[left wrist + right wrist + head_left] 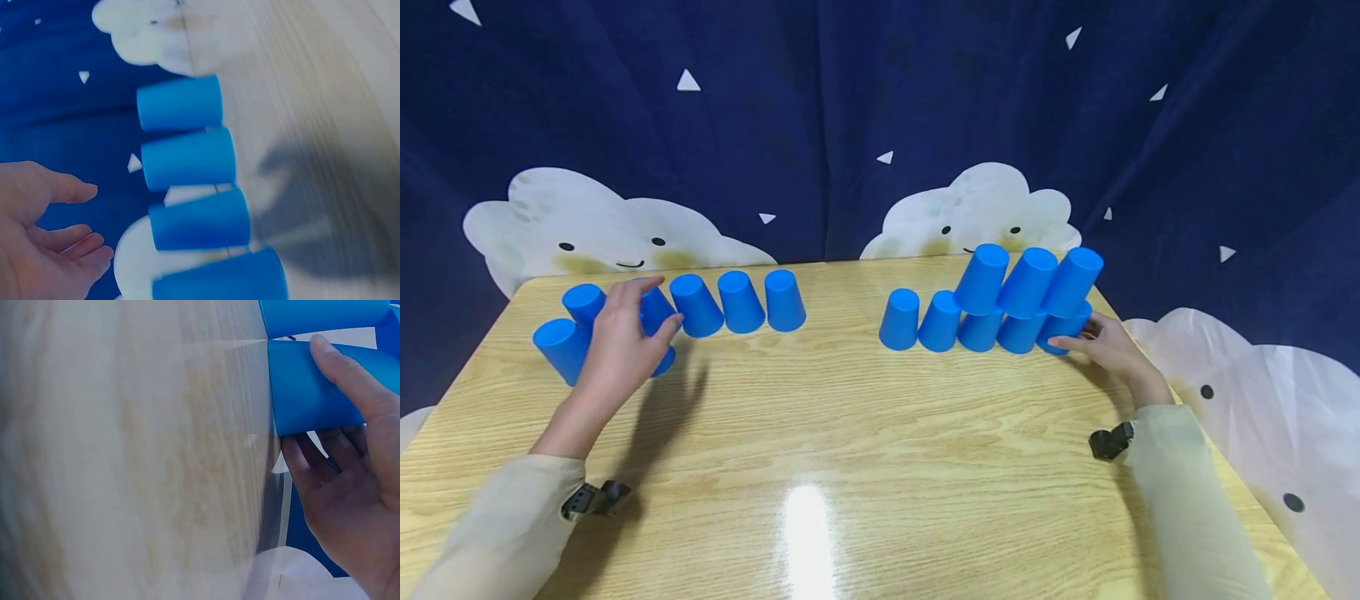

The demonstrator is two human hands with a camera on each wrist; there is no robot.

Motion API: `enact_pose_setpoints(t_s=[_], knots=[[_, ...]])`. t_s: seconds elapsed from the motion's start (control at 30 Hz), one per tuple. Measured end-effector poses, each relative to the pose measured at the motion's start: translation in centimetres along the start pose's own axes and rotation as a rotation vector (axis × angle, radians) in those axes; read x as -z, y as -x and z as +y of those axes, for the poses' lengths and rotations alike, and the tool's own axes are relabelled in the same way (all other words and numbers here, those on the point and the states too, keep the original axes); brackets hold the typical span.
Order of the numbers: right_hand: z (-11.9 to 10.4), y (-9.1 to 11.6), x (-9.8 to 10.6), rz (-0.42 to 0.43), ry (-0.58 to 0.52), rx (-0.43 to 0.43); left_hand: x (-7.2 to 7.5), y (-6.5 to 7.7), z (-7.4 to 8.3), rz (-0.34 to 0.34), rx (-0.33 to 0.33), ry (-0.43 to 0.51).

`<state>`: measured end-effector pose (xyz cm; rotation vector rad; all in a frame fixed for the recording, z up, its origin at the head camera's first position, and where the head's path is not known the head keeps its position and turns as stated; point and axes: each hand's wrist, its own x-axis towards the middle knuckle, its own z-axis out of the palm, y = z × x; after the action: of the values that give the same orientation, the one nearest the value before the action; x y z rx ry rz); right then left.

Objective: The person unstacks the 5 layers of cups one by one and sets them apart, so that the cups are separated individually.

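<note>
My left hand [625, 333] is raised over the left group of upside-down blue cups, thumb and fingers spread with nothing between them. It hides part of a blue cup [657, 310] in the back row and overlaps a nearer one [559, 348]. The left wrist view shows the same hand [53, 231] beside the row, apart from the cups. At the right, my right hand [1108, 346] grips the end blue cup [1058, 330] of a bottom row. Up close, the thumb lies on one side of that cup [319, 387], the fingers around the other.
Three upside-down cups [1028, 283] form a second level over the right end of the bottom row [898, 321]. More cups [785, 302] stand at the back left. A wooden table [850, 442] lies beneath, with a dark blue curtain [827, 125] behind it.
</note>
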<state>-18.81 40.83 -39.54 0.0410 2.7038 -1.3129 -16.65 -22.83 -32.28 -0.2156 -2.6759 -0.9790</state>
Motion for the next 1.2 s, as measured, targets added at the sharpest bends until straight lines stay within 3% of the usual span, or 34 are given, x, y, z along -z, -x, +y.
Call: enact_pose_setpoints(t_s=[0.23,0.47,0.87,1.2], knots=[[0.0,0.0,0.0,-0.006,-0.003,0.000,-2.7,-1.4,3.8,-0.038,-0.102,0.063],[0.1,-0.1,0.0,-0.001,0.004,0.002,-6.9,-3.3,7.7,-0.104,-0.195,0.122],[0.1,-0.3,0.0,0.000,0.009,0.008,-13.3,-6.4,15.1,-0.259,-0.274,0.224],[0.2,-0.2,0.0,-0.002,0.004,0.005,-16.7,-7.9,20.2,-0.354,-0.310,0.282]])
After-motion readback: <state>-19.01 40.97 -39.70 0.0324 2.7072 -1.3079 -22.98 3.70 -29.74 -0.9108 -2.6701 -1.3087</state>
